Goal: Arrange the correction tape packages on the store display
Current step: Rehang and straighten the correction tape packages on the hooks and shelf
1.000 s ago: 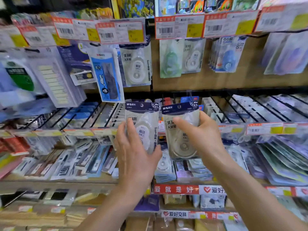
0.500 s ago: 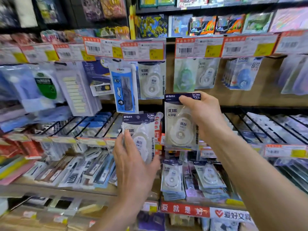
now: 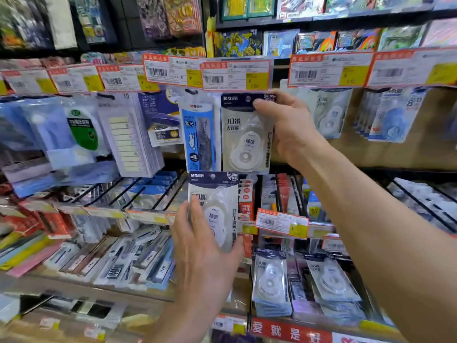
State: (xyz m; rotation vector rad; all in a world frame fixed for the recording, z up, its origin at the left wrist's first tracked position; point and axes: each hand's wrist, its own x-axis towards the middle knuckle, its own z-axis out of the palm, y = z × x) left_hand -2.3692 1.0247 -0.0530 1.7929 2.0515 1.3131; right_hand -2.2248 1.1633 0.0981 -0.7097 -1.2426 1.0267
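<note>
My right hand [image 3: 286, 127] pinches the dark top edge of a white correction tape package [image 3: 243, 137] and holds it up under the price tags, beside a blue tape-measure pack [image 3: 199, 139]. Lower down, my left hand [image 3: 205, 251] grips a second, matching correction tape package [image 3: 215, 206] upright in front of the wire-divider shelf. More correction tape packages [image 3: 270, 280] lie in a stack on the shelf below, and others [image 3: 331, 112] hang on a hook to the right.
A row of orange-and-yellow price tags [image 3: 235, 73] runs along the rail above the hooks. Sticky-note packs [image 3: 128, 134] hang at the left. Wire dividers [image 3: 138, 191] split the middle shelf. Pen refill packs [image 3: 138, 258] fill the lower left shelf.
My right hand has lifted its package from in front of the middle shelf up and left to the hook row under the price tags. My left hand has kept its package at shelf height.
</note>
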